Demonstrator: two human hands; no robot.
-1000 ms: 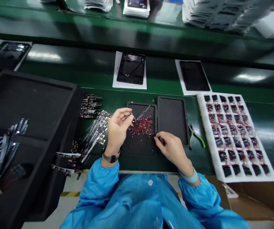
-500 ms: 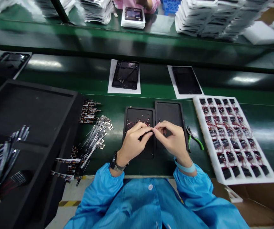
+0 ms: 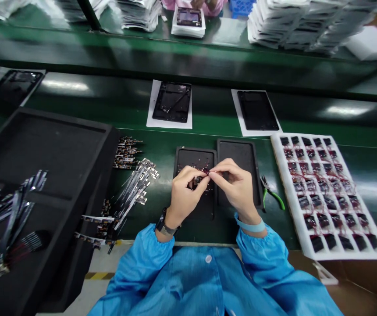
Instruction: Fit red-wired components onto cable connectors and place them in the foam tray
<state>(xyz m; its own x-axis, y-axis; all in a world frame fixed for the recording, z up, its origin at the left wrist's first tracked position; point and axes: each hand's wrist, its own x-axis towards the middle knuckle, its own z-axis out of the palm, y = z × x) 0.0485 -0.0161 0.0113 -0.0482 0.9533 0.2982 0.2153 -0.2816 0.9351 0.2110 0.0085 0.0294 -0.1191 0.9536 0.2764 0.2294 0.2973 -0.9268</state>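
Note:
My left hand (image 3: 184, 193) and my right hand (image 3: 236, 186) meet fingertip to fingertip over a black tray (image 3: 195, 159) that holds small red-wired parts (image 3: 197, 168). Both hands pinch one small red-wired part (image 3: 206, 172) between thumbs and forefingers. The part is tiny and mostly hidden by my fingers. A second black tray (image 3: 241, 151) lies right beside the first, partly under my right hand. I wear blue sleeves, a watch on the left wrist and a blue band on the right.
Green-handled pliers (image 3: 272, 193) lie right of the trays. A white foam tray (image 3: 331, 193) of black wired components fills the right. Flex strips (image 3: 134, 186) and a large black bin (image 3: 40, 175) sit left. Two tablet housings (image 3: 172, 103) rest on the conveyor (image 3: 109, 94) behind.
A second ago my left hand held tweezers over the red parts with my right hand apart. Both hands have come together and now pinch one part between them.

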